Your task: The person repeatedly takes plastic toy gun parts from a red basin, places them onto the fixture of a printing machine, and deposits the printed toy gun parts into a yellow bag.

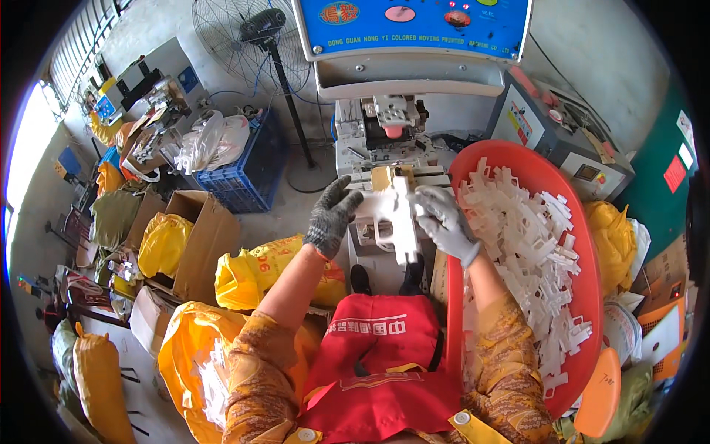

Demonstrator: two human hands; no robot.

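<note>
Between my hands, in front of the machine, is a white plastic toy gun [403,231], its long end pointing down toward me. My right hand [447,224], in a light grey glove, has its fingers closed on the right side of this piece. My left hand [331,216], in a dark grey knitted glove, is closed at a white part smeared by motion; whether that is the same toy gun or a second one I cannot tell. Just beyond lies the machine's tan fixture block [383,177], below a pink printing pad [393,131].
A red tub [597,296] heaped with white toy gun pieces [518,244] stands at my right. On the left are an orange-yellow sack [177,337] with white pieces, a yellow bag [251,274], a cardboard box [207,237] and a blue crate [244,174]. A fan [262,26] stands behind.
</note>
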